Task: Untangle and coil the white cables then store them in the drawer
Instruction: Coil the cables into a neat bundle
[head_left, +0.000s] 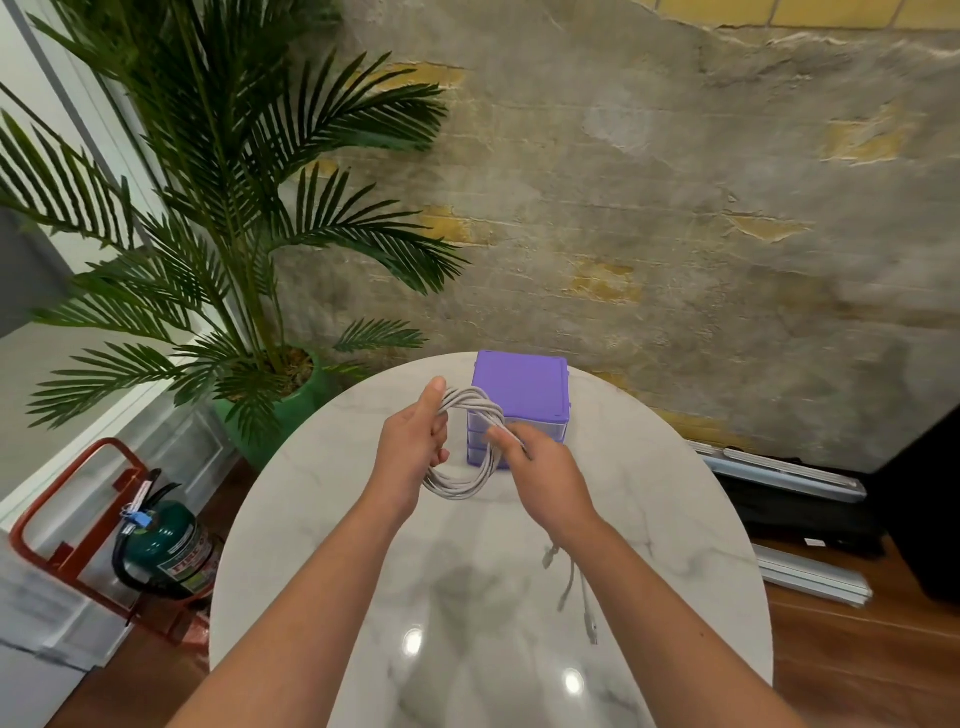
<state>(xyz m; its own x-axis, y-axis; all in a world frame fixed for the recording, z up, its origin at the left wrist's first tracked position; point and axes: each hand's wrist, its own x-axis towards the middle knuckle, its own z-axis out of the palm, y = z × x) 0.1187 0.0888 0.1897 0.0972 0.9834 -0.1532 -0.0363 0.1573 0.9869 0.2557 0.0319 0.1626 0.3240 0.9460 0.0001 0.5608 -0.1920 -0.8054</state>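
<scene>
— What have you got in the head view?

— I see both hands raised over the round marble surface (363, 519). My left hand (415, 447) grips the left side of a coil of white cables (470, 447), thumb up along the top of the loops and fingers curled round the bundle. The right hand (545, 478) pinches the right side of that same coil, fingers closed on the strands.

— Is the coil on the surface?

— No, I see it held up, clear of the surface, standing upright between the two hands. Loose cable ends (576, 592) trail down under my right wrist, and I make out plugs there, blurred.

— And the drawer?

— A small purple drawer unit (519, 389) stands at the far edge of the surface, just behind the coil. I can't tell whether any drawer is pulled out, the coil hides its front.

— Anything else?

— A potted palm (234, 208) and a fire extinguisher (166, 545) on the floor to the left
</scene>
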